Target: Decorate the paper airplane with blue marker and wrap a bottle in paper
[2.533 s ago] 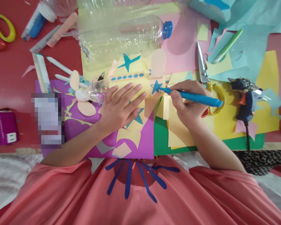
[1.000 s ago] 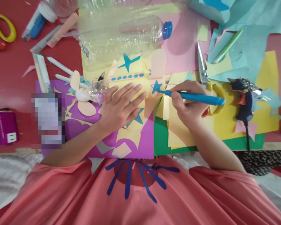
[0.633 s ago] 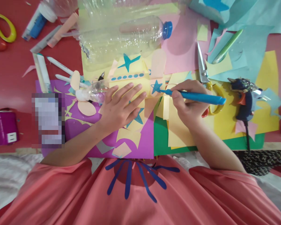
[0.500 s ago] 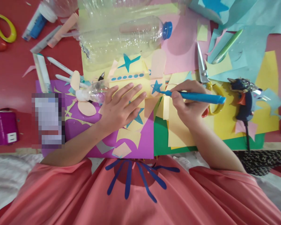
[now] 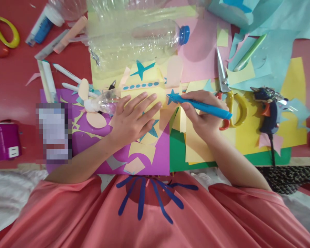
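Coloured paper sheets cover most of a red surface [image 5: 10, 93] where a person in a coral shirt works on a cut-paper picture. Two clear plastic bottles [image 5: 134, 41], the nearer with a blue cap, lie across the far side. On the pale yellow sheet [image 5: 144, 93] a large blue star and a row of blue dots already show, and another star peeks from under the left hand [image 5: 130, 119], which lies flat, fingers spread, pinning the sheet. The right hand [image 5: 201, 115] has its fingers closed around a blue pen [image 5: 201, 106], tip touching a small blue star [image 5: 172, 96] at the sheet's edge; by the look of it, that star is partly done and much loose paper remains uncut. Scissors [image 5: 226, 93] and a dark glue gun [image 5: 268, 110] lie to the right. No brand or writing is legible; one patch at left is blurred out.
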`<action>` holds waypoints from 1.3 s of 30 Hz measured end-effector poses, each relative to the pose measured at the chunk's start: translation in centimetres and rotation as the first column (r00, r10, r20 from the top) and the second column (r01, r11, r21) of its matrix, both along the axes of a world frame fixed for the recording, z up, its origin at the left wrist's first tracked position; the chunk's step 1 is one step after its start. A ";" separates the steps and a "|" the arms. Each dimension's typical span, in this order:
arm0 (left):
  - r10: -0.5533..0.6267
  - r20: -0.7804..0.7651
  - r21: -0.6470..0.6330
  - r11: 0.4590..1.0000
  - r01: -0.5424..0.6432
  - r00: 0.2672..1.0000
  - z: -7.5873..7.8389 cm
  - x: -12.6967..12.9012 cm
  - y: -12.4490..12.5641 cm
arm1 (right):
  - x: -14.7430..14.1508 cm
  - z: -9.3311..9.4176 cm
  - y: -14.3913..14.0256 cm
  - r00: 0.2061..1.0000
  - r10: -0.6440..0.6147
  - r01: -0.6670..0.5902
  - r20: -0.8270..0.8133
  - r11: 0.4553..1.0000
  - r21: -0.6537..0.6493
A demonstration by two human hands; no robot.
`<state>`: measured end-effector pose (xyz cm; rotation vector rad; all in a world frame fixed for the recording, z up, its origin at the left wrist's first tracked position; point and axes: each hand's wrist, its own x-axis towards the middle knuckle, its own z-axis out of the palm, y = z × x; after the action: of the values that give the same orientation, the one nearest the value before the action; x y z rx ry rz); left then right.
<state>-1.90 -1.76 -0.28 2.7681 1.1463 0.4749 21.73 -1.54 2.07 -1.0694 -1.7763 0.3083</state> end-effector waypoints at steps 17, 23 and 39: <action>-0.019 -0.009 0.109 0.994 0.020 1.000 -0.3 -0.1 0.1 | 0.2 -0.3 0.1 0.999 -0.019 0.019 0.039 1.000 -0.006; -0.017 -0.023 0.151 0.988 0.020 1.000 -0.1 0.0 0.0 | 0.2 -0.2 0.1 1.000 -0.008 0.008 -0.002 1.000 -0.003; -0.032 0.089 0.150 0.989 0.019 0.996 -0.3 0.1 0.2 | 0.3 -0.3 0.2 0.999 -0.009 0.009 0.031 1.000 0.000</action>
<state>-1.80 -1.54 -0.61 2.8477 1.0966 0.7032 22.04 -1.35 1.77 -1.0877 -1.7982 0.2879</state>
